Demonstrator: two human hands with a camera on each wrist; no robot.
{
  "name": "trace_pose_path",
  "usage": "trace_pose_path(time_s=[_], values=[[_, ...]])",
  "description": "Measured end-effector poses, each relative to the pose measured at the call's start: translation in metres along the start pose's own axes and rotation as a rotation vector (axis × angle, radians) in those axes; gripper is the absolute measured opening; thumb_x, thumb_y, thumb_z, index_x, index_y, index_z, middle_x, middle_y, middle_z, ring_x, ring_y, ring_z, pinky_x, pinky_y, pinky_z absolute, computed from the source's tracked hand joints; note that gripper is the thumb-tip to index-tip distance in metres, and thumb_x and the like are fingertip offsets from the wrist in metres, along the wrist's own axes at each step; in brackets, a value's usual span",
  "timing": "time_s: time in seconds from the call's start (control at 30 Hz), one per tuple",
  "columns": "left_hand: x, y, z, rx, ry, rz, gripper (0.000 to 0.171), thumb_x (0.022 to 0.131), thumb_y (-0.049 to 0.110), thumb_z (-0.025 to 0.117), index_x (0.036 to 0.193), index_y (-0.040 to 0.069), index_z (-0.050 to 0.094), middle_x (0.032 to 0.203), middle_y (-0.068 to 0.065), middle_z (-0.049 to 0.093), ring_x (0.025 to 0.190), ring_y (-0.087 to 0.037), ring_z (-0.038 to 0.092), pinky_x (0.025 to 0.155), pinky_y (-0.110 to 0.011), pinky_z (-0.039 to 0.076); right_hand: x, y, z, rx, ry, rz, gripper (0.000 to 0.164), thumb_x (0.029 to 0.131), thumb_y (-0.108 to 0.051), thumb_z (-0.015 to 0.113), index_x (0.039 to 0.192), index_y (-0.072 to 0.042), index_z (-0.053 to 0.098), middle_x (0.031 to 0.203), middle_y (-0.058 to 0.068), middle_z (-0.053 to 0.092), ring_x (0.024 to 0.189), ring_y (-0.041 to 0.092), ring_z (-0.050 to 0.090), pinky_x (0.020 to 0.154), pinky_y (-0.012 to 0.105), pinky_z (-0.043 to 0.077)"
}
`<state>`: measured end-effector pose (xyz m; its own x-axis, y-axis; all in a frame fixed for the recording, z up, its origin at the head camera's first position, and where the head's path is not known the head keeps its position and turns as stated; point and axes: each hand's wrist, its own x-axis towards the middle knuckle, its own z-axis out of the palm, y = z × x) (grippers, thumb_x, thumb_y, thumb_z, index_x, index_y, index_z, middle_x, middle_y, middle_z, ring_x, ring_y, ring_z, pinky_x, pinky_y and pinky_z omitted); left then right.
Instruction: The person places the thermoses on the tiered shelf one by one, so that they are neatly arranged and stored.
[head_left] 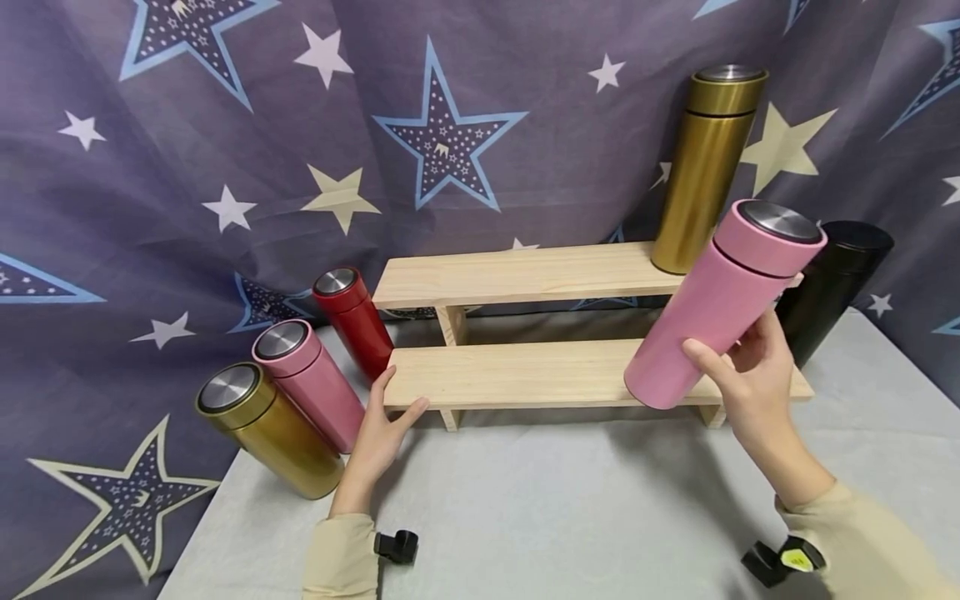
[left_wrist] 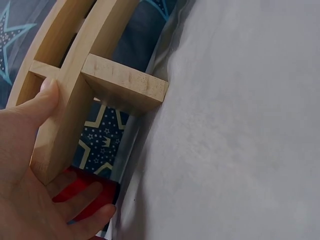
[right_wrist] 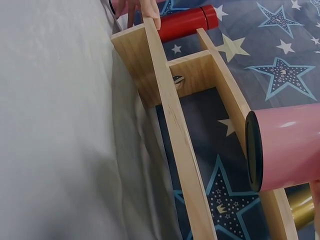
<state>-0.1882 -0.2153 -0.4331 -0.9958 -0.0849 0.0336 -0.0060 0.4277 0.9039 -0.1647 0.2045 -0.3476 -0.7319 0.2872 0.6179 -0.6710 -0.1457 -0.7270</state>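
The right hand (head_left: 759, 375) is curled round a pink bottle (head_left: 720, 312) — thumb on its near side — holding it raised at the right part of the wooden shelf (head_left: 510, 375). The left hand (head_left: 378, 437) grips the lower step's left end, thumb and fingers parted around the board — a red bottle (head_left: 360, 329) stands just beyond it.

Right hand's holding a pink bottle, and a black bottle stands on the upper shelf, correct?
Not black: the head view shows a gold bottle standing on the upper shelf. The right hand does hold a pink bottle.
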Motion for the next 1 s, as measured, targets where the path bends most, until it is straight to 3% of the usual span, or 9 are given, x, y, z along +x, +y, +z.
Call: trace_pose_path(time_s=[1.0], values=[[-0.002,0.003,0.0,-0.019,0.01,0.001,0.083,0.092,0.031,0.072,0.157,0.014,0.022,0.16,-0.02,0.02,0.146,-0.034,0.019,0.116,-0.054,0.019,0.024,0.012,0.042,-0.199,-0.043,0.061,0.062,0.08,0.002,0.075,0.136,-0.011,0.053,0.118,0.008,0.06,0.101,0.02,0.059,0.081,0.022,0.048]])
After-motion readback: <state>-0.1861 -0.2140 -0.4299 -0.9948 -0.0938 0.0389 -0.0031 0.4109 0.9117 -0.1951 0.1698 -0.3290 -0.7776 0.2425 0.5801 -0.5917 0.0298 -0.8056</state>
